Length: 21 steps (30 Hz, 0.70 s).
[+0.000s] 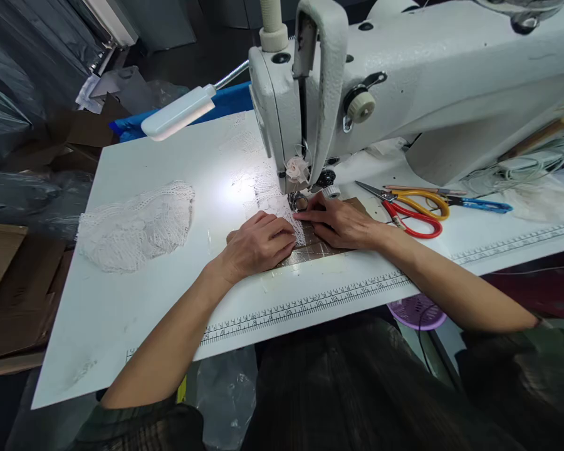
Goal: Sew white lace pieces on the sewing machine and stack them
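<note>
A strip of white lace (275, 202) lies under the presser foot (296, 200) of a white sewing machine (380, 69). My left hand (263, 244) rests on the lace's left side, its fingers bent and held together against it. From the right, my right hand (341, 222) holds the lace edge close to the foot, index finger stretched forward and thumb tucked below. Both hands are over a brownish metal plate (310, 252) set in the table. The fingertips' exact grip is partly hidden.
Gathered white lace (138, 227) lies on the white table (169, 313) at left. Scissors with red and yellow handles (413, 210) and a blue-handled tool (484, 205) lie at right. A lamp (178, 113) lights the needle area. A measuring tape (310, 307) runs along the front edge.
</note>
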Each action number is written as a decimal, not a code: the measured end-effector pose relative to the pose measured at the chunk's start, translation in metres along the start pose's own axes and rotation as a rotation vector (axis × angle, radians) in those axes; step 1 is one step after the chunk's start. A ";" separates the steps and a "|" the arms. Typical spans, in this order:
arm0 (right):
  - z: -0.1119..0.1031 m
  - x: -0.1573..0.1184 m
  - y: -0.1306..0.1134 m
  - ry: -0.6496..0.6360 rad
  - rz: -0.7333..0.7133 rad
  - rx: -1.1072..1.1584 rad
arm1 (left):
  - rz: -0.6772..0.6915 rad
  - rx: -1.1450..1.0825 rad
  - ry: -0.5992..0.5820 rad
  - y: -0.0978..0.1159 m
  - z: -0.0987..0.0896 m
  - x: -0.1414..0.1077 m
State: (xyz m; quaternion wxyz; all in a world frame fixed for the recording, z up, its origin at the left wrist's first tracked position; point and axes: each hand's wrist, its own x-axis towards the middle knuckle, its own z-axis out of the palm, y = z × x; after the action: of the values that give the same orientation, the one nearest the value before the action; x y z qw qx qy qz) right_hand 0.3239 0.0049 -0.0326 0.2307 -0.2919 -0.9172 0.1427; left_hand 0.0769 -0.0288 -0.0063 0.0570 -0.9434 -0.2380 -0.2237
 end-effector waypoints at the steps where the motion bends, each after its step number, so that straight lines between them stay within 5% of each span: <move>1: 0.003 -0.001 0.002 0.019 -0.021 0.005 | 0.012 -0.004 0.009 0.000 0.000 0.000; 14: 0.002 -0.003 0.002 0.053 -0.070 0.012 | 0.174 0.197 0.006 0.006 -0.004 0.004; 21: -0.006 -0.003 -0.001 -0.015 -0.108 0.021 | 0.015 0.030 -0.012 0.010 -0.003 0.002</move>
State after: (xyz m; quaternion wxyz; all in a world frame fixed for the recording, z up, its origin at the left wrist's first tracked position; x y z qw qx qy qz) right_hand 0.3286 0.0024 -0.0282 0.2343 -0.2384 -0.9317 0.1418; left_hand 0.0823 -0.0375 -0.0027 0.0716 -0.9456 -0.2345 -0.2140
